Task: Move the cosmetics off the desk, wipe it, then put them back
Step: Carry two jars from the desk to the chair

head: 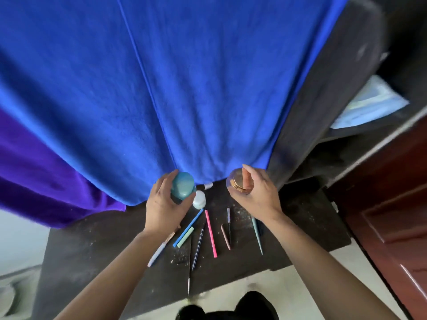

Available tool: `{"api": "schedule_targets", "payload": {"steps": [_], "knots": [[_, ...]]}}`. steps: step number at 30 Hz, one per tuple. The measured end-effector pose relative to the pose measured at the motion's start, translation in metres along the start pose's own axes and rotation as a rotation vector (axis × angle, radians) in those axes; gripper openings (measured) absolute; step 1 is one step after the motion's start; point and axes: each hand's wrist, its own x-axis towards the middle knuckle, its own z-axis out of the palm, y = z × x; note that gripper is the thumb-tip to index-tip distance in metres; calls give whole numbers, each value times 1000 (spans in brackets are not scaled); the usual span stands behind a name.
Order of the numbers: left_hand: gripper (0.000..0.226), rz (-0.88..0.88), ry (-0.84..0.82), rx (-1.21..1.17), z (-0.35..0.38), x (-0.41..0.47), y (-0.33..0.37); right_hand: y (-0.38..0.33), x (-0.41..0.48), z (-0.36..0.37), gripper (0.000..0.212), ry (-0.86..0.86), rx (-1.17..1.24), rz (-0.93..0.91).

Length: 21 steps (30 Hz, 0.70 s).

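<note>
My left hand (163, 204) grips a teal bottle (182, 185) held above the dark desk (300, 227). My right hand (256, 192) holds a clear jar with a gold lid (238, 183), also lifted off the desk. A small white jar (199, 199) stands on the desk between my hands. Several thin cosmetics lie flat in front of it: a blue stick (188, 227), a pink stick (211, 233), a dark pencil (197, 248), a brown pencil (225, 236), a teal-handled brush (257, 235) and a pale pen (159, 250). Pale dust speckles the desk.
A large blue cloth (184, 88) hangs down over the back of the desk, with a purple cloth (34, 169) to its left. A red-brown wooden door (392, 215) is at the right. A shelf with pale blue folded fabric (369, 102) sits at upper right.
</note>
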Motion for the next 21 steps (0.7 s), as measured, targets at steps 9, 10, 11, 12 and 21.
{"api": "schedule_targets", "payload": {"steps": [9, 10, 11, 12, 21], "knots": [[73, 414, -316, -322, 20, -52, 92, 6, -171, -117, 77, 482, -22, 376], [74, 442, -340, -328, 25, -56, 97, 7, -184, -123, 77, 516, -13, 403], [74, 434, -357, -344, 30, -59, 102, 6, -194, -129, 77, 522, -14, 430], [73, 426, -374, -364, 32, -63, 108, 7, -200, -133, 78, 523, -41, 456], [73, 726, -819, -513, 97, -259, 239, 49, -447, -262, 73, 989, -149, 769]]}}
